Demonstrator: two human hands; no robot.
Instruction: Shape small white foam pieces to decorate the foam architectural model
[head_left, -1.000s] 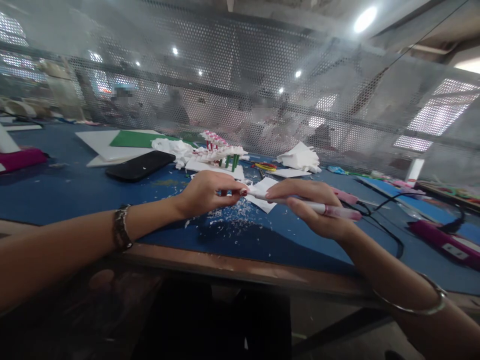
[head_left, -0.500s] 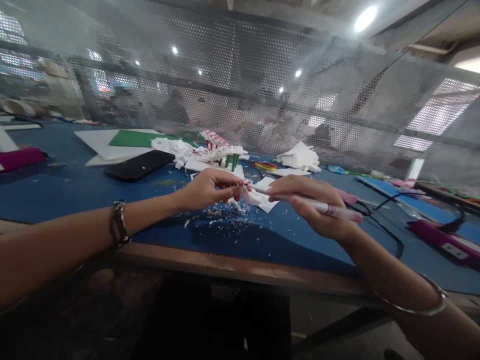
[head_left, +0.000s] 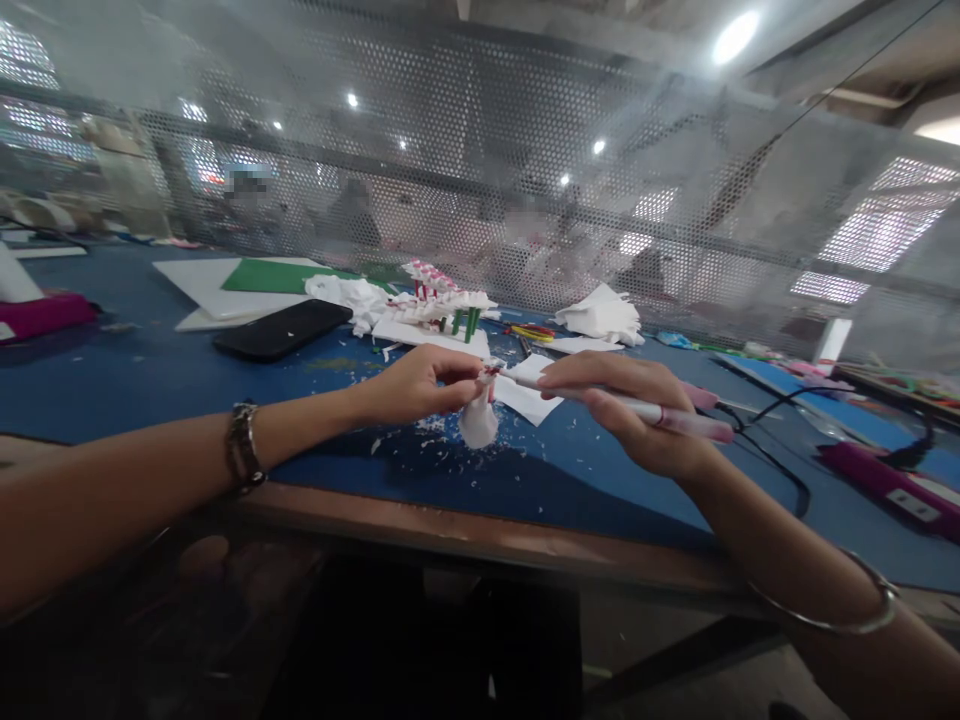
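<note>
My left hand (head_left: 420, 388) pinches a small white piece (head_left: 478, 424), wide and rounded at its lower end and marked dark red near the fingertips. What exactly it is I cannot make out. A white pen with a pinkish end (head_left: 701, 424) lies in the grip of my right hand (head_left: 637, 405), its tip pointing left at the red-marked part. Whether the tip touches is too small to tell. White shavings (head_left: 517, 470) are scattered on the blue table (head_left: 337, 450) below both hands. A white paper (head_left: 531, 402) lies just behind the piece.
Behind my hands stands a small white, pink and green model (head_left: 450, 305). A black phone (head_left: 283, 328) and a green sheet (head_left: 281, 276) lie left. White gloves (head_left: 600, 318) are at the back. A magenta device (head_left: 889, 487) and a black cable (head_left: 795, 470) are at right.
The white piece has been turned in my left fingers, so its wide end now hangs downward instead of pointing right. Both hands stay almost in place.
</note>
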